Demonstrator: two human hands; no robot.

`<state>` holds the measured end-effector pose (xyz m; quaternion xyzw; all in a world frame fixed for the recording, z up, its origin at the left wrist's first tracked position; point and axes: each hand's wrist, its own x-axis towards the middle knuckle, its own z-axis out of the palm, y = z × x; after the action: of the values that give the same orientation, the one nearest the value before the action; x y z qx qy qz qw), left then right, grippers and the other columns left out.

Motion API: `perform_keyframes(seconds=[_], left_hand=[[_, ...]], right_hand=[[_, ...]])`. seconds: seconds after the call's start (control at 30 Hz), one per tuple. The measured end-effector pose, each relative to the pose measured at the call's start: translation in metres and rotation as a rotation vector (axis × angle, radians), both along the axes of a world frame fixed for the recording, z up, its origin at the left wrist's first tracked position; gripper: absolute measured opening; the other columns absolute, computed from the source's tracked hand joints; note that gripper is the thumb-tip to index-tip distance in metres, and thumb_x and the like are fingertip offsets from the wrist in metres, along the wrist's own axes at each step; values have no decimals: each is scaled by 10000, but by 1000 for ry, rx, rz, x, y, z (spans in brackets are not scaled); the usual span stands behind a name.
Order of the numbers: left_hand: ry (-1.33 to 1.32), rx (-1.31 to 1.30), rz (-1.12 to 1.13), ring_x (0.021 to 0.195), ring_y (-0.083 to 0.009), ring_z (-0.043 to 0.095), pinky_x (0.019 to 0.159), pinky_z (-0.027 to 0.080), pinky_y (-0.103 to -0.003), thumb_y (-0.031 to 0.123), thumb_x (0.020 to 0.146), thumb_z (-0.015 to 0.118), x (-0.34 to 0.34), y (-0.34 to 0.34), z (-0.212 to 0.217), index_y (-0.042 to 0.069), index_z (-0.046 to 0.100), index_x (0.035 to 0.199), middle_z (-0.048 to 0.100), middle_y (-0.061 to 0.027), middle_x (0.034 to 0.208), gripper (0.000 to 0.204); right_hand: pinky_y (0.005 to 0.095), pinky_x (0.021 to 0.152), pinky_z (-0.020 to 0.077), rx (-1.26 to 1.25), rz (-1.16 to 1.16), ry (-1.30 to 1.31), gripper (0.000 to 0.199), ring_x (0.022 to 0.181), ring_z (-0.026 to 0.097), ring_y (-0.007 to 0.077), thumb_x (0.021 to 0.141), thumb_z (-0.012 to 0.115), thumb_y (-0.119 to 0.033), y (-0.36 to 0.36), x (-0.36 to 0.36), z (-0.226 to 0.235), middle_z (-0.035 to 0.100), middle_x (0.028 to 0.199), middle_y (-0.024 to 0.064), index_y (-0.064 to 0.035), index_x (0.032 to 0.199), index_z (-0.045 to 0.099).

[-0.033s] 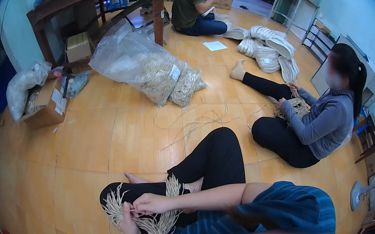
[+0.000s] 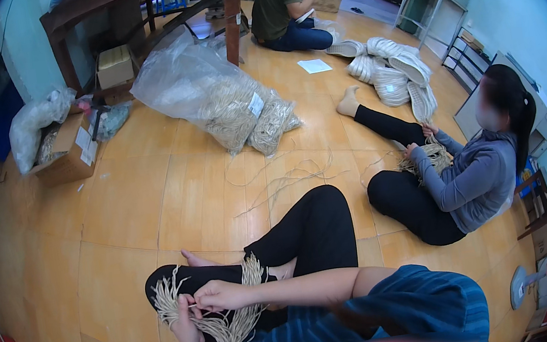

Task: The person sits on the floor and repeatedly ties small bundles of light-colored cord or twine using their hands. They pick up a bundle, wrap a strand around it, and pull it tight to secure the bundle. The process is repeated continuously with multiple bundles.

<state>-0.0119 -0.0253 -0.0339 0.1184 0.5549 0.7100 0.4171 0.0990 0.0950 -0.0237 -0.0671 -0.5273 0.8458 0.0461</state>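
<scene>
Bundles of thin beige cord (image 2: 236, 328) lie across my lap and over my black-trousered leg, with their loose ends fanned out. My left hand (image 2: 187, 324) is closed on a tuft of the cord near my knee, thumb uppermost. Right beside it, my right hand (image 2: 218, 296) pinches a strand between thumb and fingers. The strand stretches across the small gap between the two hands. The fingertips partly hide where it meets the tuft. Past my right wrist, another fringe of cord hangs over the same leg.
Loose strands (image 2: 285, 182) trail over the wooden floor ahead. Beyond them sits a clear plastic bag (image 2: 180, 79) full of cord, with an open carton (image 2: 69, 158) to its left. At right, a seated co-worker (image 2: 479, 163) handles similar cord; white coils (image 2: 390, 81) lie behind.
</scene>
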Motion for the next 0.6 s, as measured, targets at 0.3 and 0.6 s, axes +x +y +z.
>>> perform_keyframes(seconds=[0.3,0.6], left_hand=[[4,21,-9,423,-33,273,400,221,-211,326,1013,460,-2,10,13,170,409,674,377,51,561,377],[618,-268,304,533,-103,464,476,344,-315,216,941,611,26,22,-15,6,564,666,534,-20,586,349]], right_hand=[[216,472,326,-2,-19,-9,255,521,408,42,922,497,-147,-4,-6,-10,458,591,-47,-61,685,531],[253,519,399,158,-292,-97,186,560,485,66,884,529,-103,-22,10,-22,541,607,8,-7,730,571]])
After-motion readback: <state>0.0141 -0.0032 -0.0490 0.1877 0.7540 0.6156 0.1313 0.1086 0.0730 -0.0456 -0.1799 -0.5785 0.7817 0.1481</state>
